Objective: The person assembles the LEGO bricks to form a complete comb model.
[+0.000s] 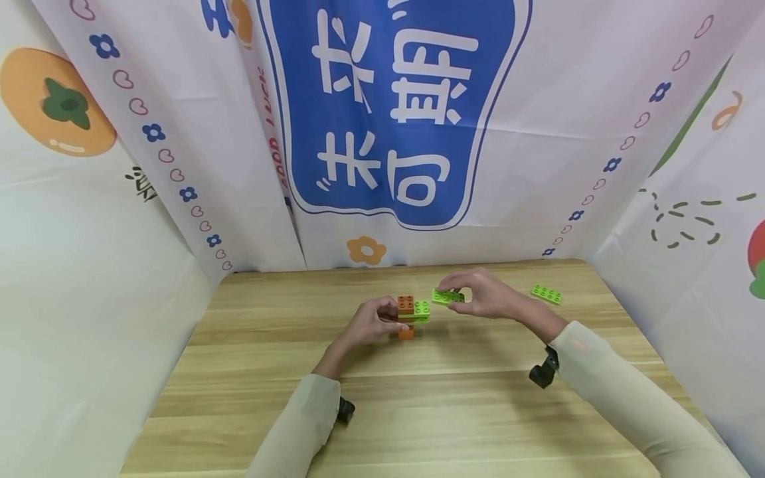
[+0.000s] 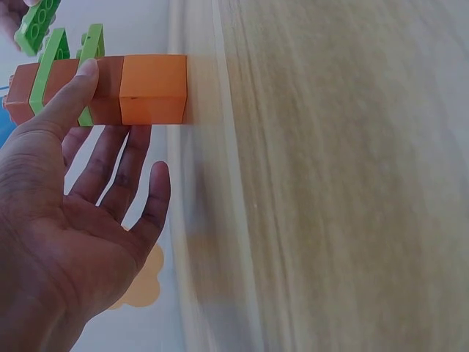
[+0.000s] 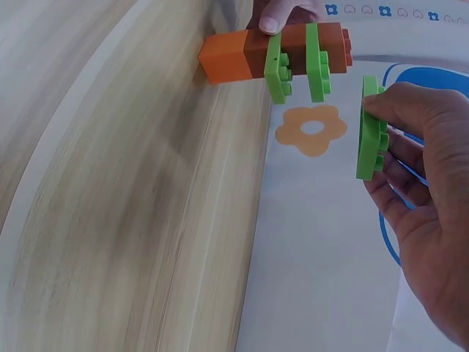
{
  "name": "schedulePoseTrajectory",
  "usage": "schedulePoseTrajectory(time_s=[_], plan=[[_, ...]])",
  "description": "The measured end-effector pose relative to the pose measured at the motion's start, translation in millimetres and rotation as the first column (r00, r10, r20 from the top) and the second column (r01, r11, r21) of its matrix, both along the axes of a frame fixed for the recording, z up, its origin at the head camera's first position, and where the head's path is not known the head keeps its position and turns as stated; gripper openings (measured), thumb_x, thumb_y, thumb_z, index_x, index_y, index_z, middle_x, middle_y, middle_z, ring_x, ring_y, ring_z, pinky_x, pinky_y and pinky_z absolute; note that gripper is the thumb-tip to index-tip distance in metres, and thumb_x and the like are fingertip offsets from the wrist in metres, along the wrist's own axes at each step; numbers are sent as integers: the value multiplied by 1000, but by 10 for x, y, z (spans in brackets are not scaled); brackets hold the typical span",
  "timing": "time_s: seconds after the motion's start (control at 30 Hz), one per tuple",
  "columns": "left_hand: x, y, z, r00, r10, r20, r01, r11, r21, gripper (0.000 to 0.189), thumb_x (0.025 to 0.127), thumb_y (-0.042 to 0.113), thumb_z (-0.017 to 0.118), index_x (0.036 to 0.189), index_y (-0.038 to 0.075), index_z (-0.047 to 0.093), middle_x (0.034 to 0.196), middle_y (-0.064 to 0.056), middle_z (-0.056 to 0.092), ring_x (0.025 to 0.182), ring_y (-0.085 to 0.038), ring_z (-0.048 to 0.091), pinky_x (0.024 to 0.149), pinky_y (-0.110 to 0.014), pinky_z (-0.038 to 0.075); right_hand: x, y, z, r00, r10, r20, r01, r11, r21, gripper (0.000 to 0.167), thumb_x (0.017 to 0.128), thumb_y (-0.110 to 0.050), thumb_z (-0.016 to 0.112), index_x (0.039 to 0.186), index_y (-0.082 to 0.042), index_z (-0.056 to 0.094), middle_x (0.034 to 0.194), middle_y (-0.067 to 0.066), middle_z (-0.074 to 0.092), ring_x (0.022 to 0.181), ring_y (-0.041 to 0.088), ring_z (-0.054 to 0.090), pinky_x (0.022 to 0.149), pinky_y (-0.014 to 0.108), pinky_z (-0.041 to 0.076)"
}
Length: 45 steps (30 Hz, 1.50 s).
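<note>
A tower of building blocks (image 2: 154, 89) stands upright on the table, an orange block at its base and brown blocks above. Two thin green plates (image 3: 317, 62) are stacked between the brown blocks and jut out to the right. My left hand (image 1: 373, 322) grips the tower from its left side, thumb across the front and fingers behind. To the right of the tower, my right hand (image 1: 481, 294) pinches a loose green plate (image 3: 371, 128) between thumb and fingers, studs up. A gap separates this plate from the tower.
Another green plate (image 1: 546, 294) lies on the wooden table (image 1: 382, 405) at the back right. A printed cloth (image 1: 239, 166) hangs along the back edge, with more cloth at both sides.
</note>
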State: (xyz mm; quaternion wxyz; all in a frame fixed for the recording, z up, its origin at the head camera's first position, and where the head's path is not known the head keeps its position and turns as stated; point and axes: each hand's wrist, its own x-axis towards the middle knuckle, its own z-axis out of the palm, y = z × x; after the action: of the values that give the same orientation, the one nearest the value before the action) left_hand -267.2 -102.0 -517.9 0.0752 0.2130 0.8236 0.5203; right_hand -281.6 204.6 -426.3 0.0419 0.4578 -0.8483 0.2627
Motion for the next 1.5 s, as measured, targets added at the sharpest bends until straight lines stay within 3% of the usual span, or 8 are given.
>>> schedulePoseTrajectory(time_s=[1.03, 1.5], plan=[[-43, -10, -37, 1000, -17, 13, 17, 999, 40, 23, 89, 12, 88, 104, 7, 72, 104, -6, 78, 91, -16, 72, 79, -28, 59, -55, -505, -17, 997, 82, 4, -82, 997, -1, 33, 90, -7, 82, 123, -7, 78, 124, 8, 76, 114, 24, 73, 97, 37, 60], [-28, -7, -15, 1000, -6, 25, 6, 1000, 17, 24, 89, 13, 88, 105, 6, 72, 104, -6, 77, 94, -17, 72, 85, -31, 61, -91, -617, -4, 995, 97, 16, -97, 995, 24, 33, 91, -4, 81, 124, -5, 77, 124, 9, 76, 115, 25, 72, 98, 38, 59]])
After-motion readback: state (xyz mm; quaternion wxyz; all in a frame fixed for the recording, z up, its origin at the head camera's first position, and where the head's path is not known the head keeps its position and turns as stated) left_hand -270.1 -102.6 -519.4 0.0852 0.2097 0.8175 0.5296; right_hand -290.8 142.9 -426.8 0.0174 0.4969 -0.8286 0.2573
